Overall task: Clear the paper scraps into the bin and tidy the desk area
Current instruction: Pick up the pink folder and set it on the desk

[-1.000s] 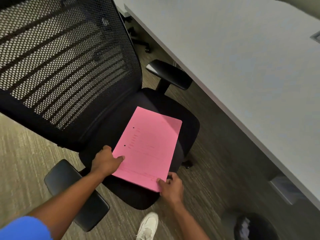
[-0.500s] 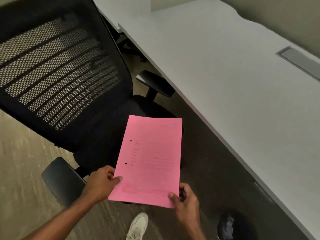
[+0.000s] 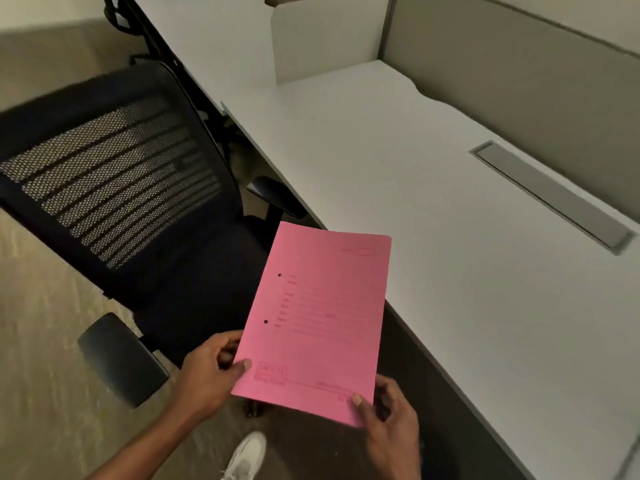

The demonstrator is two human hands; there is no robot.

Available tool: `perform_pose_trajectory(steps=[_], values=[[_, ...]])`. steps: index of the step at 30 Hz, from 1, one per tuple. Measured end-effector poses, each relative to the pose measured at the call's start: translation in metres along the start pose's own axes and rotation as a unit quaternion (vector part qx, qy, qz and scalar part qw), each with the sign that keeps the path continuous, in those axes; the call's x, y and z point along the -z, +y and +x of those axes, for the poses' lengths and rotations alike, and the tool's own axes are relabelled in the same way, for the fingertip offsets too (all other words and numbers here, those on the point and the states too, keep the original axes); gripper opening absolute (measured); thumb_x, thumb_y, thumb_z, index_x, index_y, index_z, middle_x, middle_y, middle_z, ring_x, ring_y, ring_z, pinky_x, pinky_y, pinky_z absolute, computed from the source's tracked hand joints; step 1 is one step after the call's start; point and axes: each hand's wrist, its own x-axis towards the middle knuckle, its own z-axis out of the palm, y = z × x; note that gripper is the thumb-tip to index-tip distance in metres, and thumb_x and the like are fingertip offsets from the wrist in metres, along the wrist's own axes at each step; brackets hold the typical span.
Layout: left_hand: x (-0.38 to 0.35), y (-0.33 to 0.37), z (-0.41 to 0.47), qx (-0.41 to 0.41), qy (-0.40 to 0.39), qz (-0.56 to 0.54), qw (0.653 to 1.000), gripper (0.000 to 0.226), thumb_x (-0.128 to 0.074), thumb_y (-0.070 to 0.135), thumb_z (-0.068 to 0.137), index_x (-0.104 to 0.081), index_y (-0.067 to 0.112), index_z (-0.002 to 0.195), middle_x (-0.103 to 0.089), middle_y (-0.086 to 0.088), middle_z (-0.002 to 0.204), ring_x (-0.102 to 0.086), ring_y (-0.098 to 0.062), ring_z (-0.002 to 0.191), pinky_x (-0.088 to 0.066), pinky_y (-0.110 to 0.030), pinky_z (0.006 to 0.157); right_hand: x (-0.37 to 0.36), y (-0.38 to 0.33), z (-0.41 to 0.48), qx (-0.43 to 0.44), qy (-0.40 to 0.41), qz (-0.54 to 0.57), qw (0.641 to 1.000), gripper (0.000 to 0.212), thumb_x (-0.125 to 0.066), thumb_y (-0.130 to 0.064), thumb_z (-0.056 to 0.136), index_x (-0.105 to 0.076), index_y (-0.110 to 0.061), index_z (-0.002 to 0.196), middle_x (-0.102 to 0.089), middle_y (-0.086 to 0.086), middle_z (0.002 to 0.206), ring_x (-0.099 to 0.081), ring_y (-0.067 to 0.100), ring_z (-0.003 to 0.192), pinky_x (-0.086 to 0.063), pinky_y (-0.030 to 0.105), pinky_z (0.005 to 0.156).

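A pink paper folder (image 3: 318,317) with two punched holes on its left side is held in the air, above the seat of a black mesh office chair (image 3: 114,188) and next to the white desk (image 3: 433,209). My left hand (image 3: 211,379) grips the folder's lower left edge, thumb on top. My right hand (image 3: 391,420) pinches its lower right corner. The folder's far right corner reaches over the desk's front edge. The bin is out of view.
A grey cable cover (image 3: 554,195) is set into the desk near a beige partition (image 3: 519,71). A white box-like divider (image 3: 322,39) stands at the desk's far end. The chair's armrests (image 3: 121,358) flank the seat. A white shoe (image 3: 246,455) rests on the carpet.
Both hands lifted the pink folder off the chair seat and raised it toward the desk. The view tilted up, and the dark bin at the lower right dropped out of sight.
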Motion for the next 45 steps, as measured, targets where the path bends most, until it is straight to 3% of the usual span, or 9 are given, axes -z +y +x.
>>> perform_pose_trajectory(steps=[2, 5, 9, 14, 19, 26, 32, 38, 45], values=[[-0.011, 0.025, -0.008, -0.028, 0.000, -0.017, 0.999, 0.052, -0.084, 0.014, 0.085, -0.066, 0.037, 0.129, -0.073, 0.016, 0.107, -0.069, -0.001, 0.089, -0.053, -0.012, 0.063, 0.026, -0.001, -0.008, 0.013, 0.032, 0.002, 0.999, 0.033, -0.080, -0.014, 0.089, -0.063, -0.035, 0.109, -0.071, -0.018, 0.109, -0.065, -0.001, 0.101, -0.051, 0.016, 0.085], [-0.033, 0.059, -0.019, -0.060, -0.004, -0.030, 0.998, 0.052, -0.085, 0.014, 0.084, -0.069, 0.029, 0.132, -0.072, 0.016, 0.107, -0.067, 0.000, 0.091, -0.053, -0.010, 0.064, 0.067, -0.006, -0.018, 0.022, 0.075, 0.009, 0.997, 0.035, -0.082, -0.026, 0.088, -0.066, -0.035, 0.118, -0.075, -0.016, 0.113, -0.070, 0.009, 0.108, -0.058, 0.045, 0.102], [-0.061, 0.097, -0.030, -0.089, -0.016, -0.056, 0.994, 0.053, -0.083, 0.015, 0.087, -0.065, 0.026, 0.136, -0.071, 0.014, 0.113, -0.070, -0.010, 0.096, -0.056, -0.020, 0.072, 0.114, -0.014, -0.026, 0.042, 0.107, 0.030, 0.993, 0.031, -0.076, -0.024, 0.094, -0.064, -0.032, 0.121, -0.072, -0.018, 0.112, -0.068, 0.004, 0.101, -0.060, 0.035, 0.093], [-0.082, 0.129, -0.035, -0.120, -0.008, -0.052, 0.991, 0.055, -0.082, 0.018, 0.088, -0.063, 0.025, 0.139, -0.070, 0.009, 0.116, -0.070, -0.012, 0.099, -0.059, -0.025, 0.075, 0.151, -0.018, -0.026, 0.045, 0.138, 0.011, 0.989, 0.033, -0.075, -0.021, 0.096, -0.065, -0.026, 0.126, -0.073, -0.009, 0.120, -0.069, 0.015, 0.109, -0.060, 0.049, 0.100], [-0.086, 0.151, -0.028, -0.134, -0.011, -0.047, 0.990, 0.056, -0.079, 0.017, 0.090, -0.061, 0.025, 0.142, -0.069, 0.008, 0.118, -0.070, -0.014, 0.101, -0.065, -0.036, 0.080, 0.163, -0.023, -0.017, 0.053, 0.159, 0.027, 0.986, 0.031, -0.076, -0.025, 0.095, -0.065, -0.030, 0.123, -0.072, -0.013, 0.117, -0.069, 0.012, 0.105, -0.062, 0.040, 0.094], [-0.081, 0.172, 0.014, -0.150, -0.012, -0.024, 0.988, 0.055, -0.078, 0.015, 0.091, -0.061, 0.025, 0.142, -0.069, 0.010, 0.113, -0.068, -0.011, 0.096, -0.055, -0.018, 0.068, 0.157, -0.042, 0.015, 0.046, 0.177, 0.014, 0.983, 0.032, -0.076, -0.036, 0.094, -0.063, -0.036, 0.122, -0.070, -0.023, 0.113, -0.071, 0.008, 0.097, -0.056, 0.019, 0.081], [-0.072, 0.191, 0.081, -0.155, -0.036, -0.029, 0.987, 0.054, -0.079, 0.016, 0.091, -0.062, 0.023, 0.141, -0.070, 0.009, 0.113, -0.070, -0.014, 0.098, -0.061, -0.026, 0.074, 0.146, -0.072, 0.068, 0.047, 0.202, 0.014, 0.978, 0.026, -0.076, -0.030, 0.095, -0.063, -0.038, 0.116, -0.072, -0.023, 0.109, -0.073, 0.010, 0.094, -0.059, 0.020, 0.082], [-0.049, 0.218, 0.164, -0.154, -0.066, -0.023, 0.986, 0.054, -0.080, 0.017, 0.090, -0.061, 0.022, 0.141, -0.070, 0.008, 0.112, -0.071, -0.015, 0.097, -0.065, -0.031, 0.077, 0.126, -0.116, 0.125, 0.042, 0.223, 0.012, 0.974, 0.030, -0.075, -0.027, 0.095, -0.066, -0.029, 0.124, -0.073, -0.016, 0.113, -0.071, 0.012, 0.096, -0.061, 0.030, 0.086], [-0.034, 0.250, 0.241, -0.162, -0.102, -0.004, 0.982, 0.052, -0.078, 0.020, 0.092, -0.059, 0.024, 0.141, -0.071, 0.005, 0.117, -0.072, -0.017, 0.097, -0.068, -0.037, 0.079, 0.109, -0.150, 0.172, 0.030, 0.252, 0.038, 0.967, 0.030, -0.077, -0.026, 0.094, -0.068, -0.031, 0.122, -0.074, -0.018, 0.110, -0.071, 0.012, 0.096, -0.059, 0.027, 0.082]])
